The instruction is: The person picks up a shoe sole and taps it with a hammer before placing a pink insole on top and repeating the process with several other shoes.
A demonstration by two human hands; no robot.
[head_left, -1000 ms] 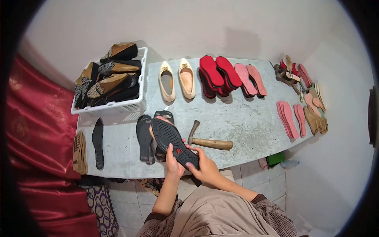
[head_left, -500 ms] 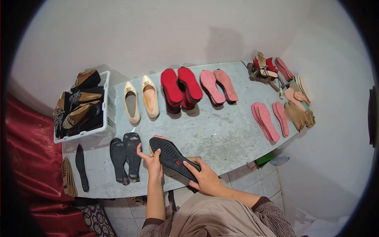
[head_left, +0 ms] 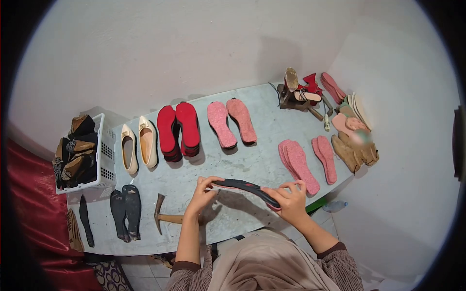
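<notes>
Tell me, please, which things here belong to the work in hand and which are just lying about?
In hand: black sole, held by left hand and right hand.
Lying about: hammer, cream shoes, red insoles, pink insoles, white basket.

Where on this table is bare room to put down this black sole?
The widest bare patch of table is central, bordered by the red insoles, the pink pair, the pink stacks and the black sole you hold. A smaller gap lies between hammer and cream flats. The right end by the tan pile and the basket corner are crowded.
</notes>
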